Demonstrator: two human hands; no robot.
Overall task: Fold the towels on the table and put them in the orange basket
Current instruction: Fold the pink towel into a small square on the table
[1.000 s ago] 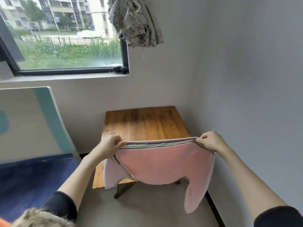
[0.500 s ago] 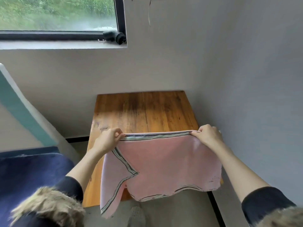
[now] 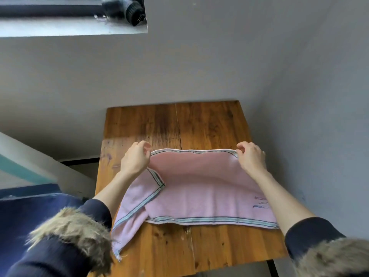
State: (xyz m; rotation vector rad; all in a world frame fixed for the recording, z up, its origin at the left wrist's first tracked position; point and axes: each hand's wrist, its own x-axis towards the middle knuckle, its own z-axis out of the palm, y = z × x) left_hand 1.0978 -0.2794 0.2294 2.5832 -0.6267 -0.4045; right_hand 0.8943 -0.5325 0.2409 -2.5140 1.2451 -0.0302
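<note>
I have the pink towel [image 3: 201, 188] spread across the middle of the worktop [image 3: 179, 124], its striped border running along the far edge and again along the near edge. The far edge lifts slightly off the wood between my two grips, while the body of the cloth sags down and lies on the surface. The near-left corner is doubled over on itself, and a loose flap of it trails toward the near-left corner of the worktop, hanging just past the left edge. Near the right edge of the cloth I see a few small blue and red stitched marks.

My left hand [image 3: 135, 158] pinches the far-left corner of the towel, fingers curled in, thumb against them. My right hand [image 3: 250, 156] pinches the far-right corner the same way, knuckles up, with the striped hem running out from under the fingertips. Both forearms reach over the cloth from the near side.

The worktop is bare brown planks with a seam down the middle, its far edge against a grey wall [image 3: 199, 66] and its right edge close to another. Dark sleeves with fur cuffs [image 3: 71, 230] fill the near corners of my view. Off to the left sits something dark blue [image 3: 26, 208], and up top left a window ledge [image 3: 69, 29].
</note>
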